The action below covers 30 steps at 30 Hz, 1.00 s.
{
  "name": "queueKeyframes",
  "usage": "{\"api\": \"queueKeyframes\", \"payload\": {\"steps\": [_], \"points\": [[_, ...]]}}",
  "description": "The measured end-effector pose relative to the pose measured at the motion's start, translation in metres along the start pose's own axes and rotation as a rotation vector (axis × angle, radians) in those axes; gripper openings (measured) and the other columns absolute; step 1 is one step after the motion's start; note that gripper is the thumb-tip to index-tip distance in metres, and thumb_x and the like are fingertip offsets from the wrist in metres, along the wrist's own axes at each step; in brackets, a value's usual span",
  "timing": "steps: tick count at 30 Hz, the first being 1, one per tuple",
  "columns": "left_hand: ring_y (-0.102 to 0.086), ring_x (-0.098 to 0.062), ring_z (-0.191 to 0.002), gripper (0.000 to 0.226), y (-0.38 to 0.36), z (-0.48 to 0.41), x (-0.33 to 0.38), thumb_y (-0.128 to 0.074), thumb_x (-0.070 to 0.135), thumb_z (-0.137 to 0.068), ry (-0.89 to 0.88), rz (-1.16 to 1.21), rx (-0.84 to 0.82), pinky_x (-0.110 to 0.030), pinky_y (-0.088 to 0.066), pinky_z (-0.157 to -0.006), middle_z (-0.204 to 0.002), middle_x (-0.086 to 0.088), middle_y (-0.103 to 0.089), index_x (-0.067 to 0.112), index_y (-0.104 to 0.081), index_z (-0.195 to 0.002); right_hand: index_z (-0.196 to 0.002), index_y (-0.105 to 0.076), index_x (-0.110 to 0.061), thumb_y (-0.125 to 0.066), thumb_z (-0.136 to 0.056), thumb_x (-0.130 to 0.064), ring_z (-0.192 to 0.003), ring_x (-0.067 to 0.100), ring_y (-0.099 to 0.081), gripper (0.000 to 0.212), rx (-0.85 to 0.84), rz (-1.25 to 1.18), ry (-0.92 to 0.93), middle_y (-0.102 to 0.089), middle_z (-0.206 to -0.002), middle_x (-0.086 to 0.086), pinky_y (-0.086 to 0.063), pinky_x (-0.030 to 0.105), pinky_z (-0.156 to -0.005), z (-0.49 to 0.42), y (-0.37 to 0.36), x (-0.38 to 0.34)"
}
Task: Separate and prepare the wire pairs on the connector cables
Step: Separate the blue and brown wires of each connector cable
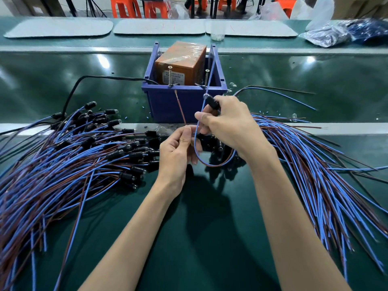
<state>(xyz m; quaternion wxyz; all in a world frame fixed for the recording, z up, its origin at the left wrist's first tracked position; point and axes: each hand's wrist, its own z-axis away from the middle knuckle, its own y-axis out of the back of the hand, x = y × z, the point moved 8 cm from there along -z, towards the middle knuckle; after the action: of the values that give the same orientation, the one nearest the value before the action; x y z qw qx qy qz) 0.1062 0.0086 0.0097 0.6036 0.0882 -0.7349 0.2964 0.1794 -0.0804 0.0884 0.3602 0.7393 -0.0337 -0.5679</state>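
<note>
My right hand (226,124) grips a black connector (211,101) with a clear tip, just in front of the blue bin. Its blue wire (210,80) and brown wire (180,106) loop down under my hands and rise apart toward the bin. My left hand (178,148) pinches the brown wire near the loop, with the blue wire running between my two hands. A large pile of connector cables (84,148) with black connectors lies on the left. Another heap of blue and brown wires (315,164) fans out on the right.
A blue bin (184,97) holding an orange box (180,64) and two upright screws stands right behind my hands. A black cord (71,97) runs from the bin to the left. Grey mats (159,26), a plastic cup and plastic bags (336,32) lie on the far belt.
</note>
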Motion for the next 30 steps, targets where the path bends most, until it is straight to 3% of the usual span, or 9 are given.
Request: {"api": "queueKeyframes", "payload": {"steps": [3, 6, 8, 11, 14, 17, 26, 30], "points": [[-0.042, -0.004, -0.047, 0.028, 0.003, -0.001, 0.001, -0.041, 0.015, -0.101, 0.006, 0.035, 0.038, -0.016, -0.035, -0.046, -0.058, 0.008, -0.058, 0.018, -0.067, -0.096, -0.078, -0.052, -0.014, -0.058, -0.091, -0.013, -0.053, 0.006, -0.068, 0.014, 0.005, -0.101, -0.026, -0.069, -0.068, -0.001, -0.047, 0.014, -0.053, 0.000, 0.001, -0.001], [-0.049, -0.006, -0.056, 0.027, 0.002, -0.003, -0.003, -0.040, 0.005, -0.100, 0.033, 0.056, 0.028, -0.022, -0.040, -0.061, -0.075, -0.001, -0.064, 0.007, -0.064, -0.114, -0.080, -0.056, -0.012, -0.053, -0.091, -0.009, -0.046, 0.008, -0.066, 0.013, 0.010, -0.142, -0.032, -0.071, -0.070, 0.003, -0.047, 0.012, -0.048, -0.001, 0.002, -0.001], [-0.052, -0.004, -0.058, 0.028, 0.003, -0.004, -0.004, -0.041, 0.002, -0.099, 0.025, 0.035, 0.046, -0.019, -0.045, -0.064, -0.073, 0.003, -0.065, 0.006, -0.057, -0.122, -0.079, -0.061, -0.011, -0.051, -0.091, -0.007, -0.043, 0.009, -0.065, 0.015, 0.033, -0.167, -0.052, -0.072, -0.069, 0.005, -0.045, 0.011, -0.046, -0.002, 0.005, 0.001], [-0.050, -0.002, -0.053, 0.023, 0.007, -0.003, 0.002, -0.044, 0.005, -0.099, -0.059, -0.014, 0.087, -0.017, -0.045, -0.060, -0.059, 0.010, -0.060, 0.019, -0.053, -0.115, -0.082, -0.062, -0.004, -0.049, -0.092, -0.008, -0.042, 0.009, -0.064, 0.017, 0.049, -0.185, -0.093, -0.071, -0.060, -0.001, -0.041, 0.009, -0.043, -0.002, 0.007, 0.004], [-0.047, -0.005, -0.050, 0.016, 0.015, -0.003, 0.005, -0.048, 0.007, -0.099, -0.114, -0.023, 0.157, -0.016, -0.042, -0.054, -0.057, 0.008, -0.059, 0.019, -0.052, -0.108, -0.074, -0.057, -0.007, -0.048, -0.094, -0.010, -0.041, 0.009, -0.063, 0.022, 0.052, -0.147, -0.089, -0.070, -0.059, -0.003, -0.041, 0.008, -0.045, 0.000, 0.008, 0.005], [-0.046, -0.005, -0.048, 0.013, 0.022, -0.003, 0.009, -0.048, 0.007, -0.099, -0.154, -0.020, 0.236, -0.016, -0.041, -0.051, -0.055, 0.008, -0.058, 0.019, -0.053, -0.103, -0.078, -0.059, -0.002, -0.046, -0.094, -0.011, -0.036, 0.007, -0.059, 0.022, 0.048, -0.105, -0.096, -0.069, -0.055, -0.004, -0.038, 0.008, -0.043, 0.001, 0.007, 0.006], [-0.058, -0.007, -0.048, 0.018, 0.033, -0.003, 0.011, -0.053, 0.010, -0.097, -0.163, 0.047, 0.330, -0.017, -0.049, -0.059, -0.057, 0.007, -0.063, 0.024, -0.062, -0.104, -0.094, -0.063, 0.005, -0.042, -0.090, -0.010, -0.036, 0.008, -0.057, 0.026, -0.064, -0.007, -0.122, -0.069, -0.054, 0.003, -0.041, 0.010, -0.042, 0.000, -0.007, 0.008], [-0.067, -0.008, -0.067, 0.033, 0.028, -0.005, 0.006, -0.048, -0.003, -0.095, -0.132, 0.103, 0.254, -0.017, -0.051, -0.070, -0.070, 0.009, -0.068, 0.019, -0.061, -0.115, -0.093, -0.063, 0.005, -0.042, -0.087, -0.009, -0.036, 0.007, -0.058, 0.026, -0.061, -0.010, -0.117, -0.069, -0.054, 0.002, -0.042, 0.009, -0.044, 0.000, -0.008, 0.008]]}}
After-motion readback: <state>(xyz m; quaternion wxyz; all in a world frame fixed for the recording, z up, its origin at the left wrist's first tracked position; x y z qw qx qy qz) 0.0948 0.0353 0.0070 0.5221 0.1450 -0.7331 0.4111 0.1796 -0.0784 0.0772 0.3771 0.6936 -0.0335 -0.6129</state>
